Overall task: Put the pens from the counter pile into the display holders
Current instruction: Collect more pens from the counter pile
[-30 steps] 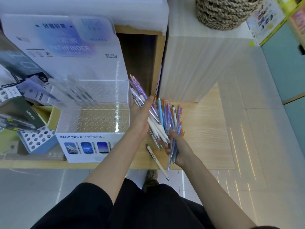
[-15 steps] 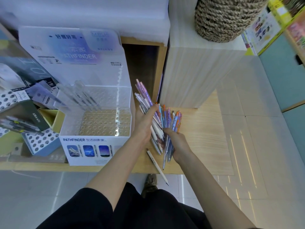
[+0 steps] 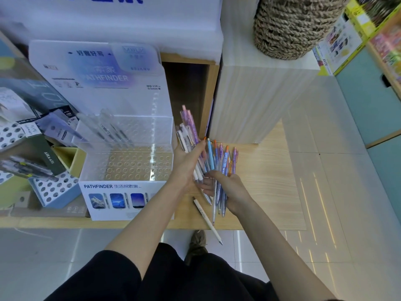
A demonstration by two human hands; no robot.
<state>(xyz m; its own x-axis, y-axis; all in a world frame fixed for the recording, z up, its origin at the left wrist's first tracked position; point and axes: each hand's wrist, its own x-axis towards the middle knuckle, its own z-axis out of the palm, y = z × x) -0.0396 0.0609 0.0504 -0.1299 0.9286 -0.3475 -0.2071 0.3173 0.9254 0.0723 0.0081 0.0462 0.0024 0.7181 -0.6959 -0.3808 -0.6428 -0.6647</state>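
My left hand (image 3: 186, 164) grips a bundle of purple and white pens (image 3: 189, 131) that sticks up above the counter. My right hand (image 3: 230, 190) holds a second bundle of blue, purple and orange pens (image 3: 223, 157), fanned upward, right beside the first. The two bundles touch. One white pen (image 3: 206, 218) lies loose on the wooden counter (image 3: 267, 181), its tip hanging over the front edge. To the left stands the clear PATHFINDER display holder (image 3: 128, 164), its grid of holes open; a few clear pens lean in its back row.
A blue perforated holder (image 3: 54, 187) and dark pen boxes crowd the far left. A pale wooden block (image 3: 256, 101) with a woven basket (image 3: 293, 27) on top stands behind the pens. Shelves with colourful stock line the right.
Both hands have drawn the two pen bundles closer together and a little upward. The loose white pen has stayed put. The camera has tilted slightly.
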